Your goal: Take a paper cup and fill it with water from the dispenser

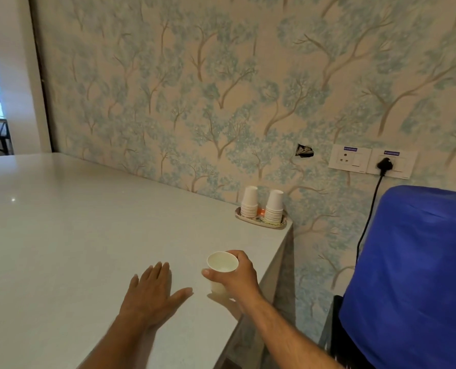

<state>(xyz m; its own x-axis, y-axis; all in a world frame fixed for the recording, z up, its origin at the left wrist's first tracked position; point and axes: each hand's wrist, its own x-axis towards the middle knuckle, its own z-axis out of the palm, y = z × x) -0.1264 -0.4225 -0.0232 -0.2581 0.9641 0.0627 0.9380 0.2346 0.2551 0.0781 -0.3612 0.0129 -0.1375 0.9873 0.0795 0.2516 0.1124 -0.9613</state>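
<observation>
with right hand wrapped round the paper cup and left hand flat, released on the counter, carry upright, gently, rightward to the blue-covered dispenser.

left hand flat, fingers spread; right hand curled, gripping

The counter filling the left half of the frame looks like smooth pale stone or solid surface with a soft sheen, catching a small glint at far left. The paper cup at lower centre is matt white paper, as are the stacked cups further back. At right, a blue cover looks like smooth cloth. The wallpaper is matt, the socket plates glossy white plastic.
</observation>
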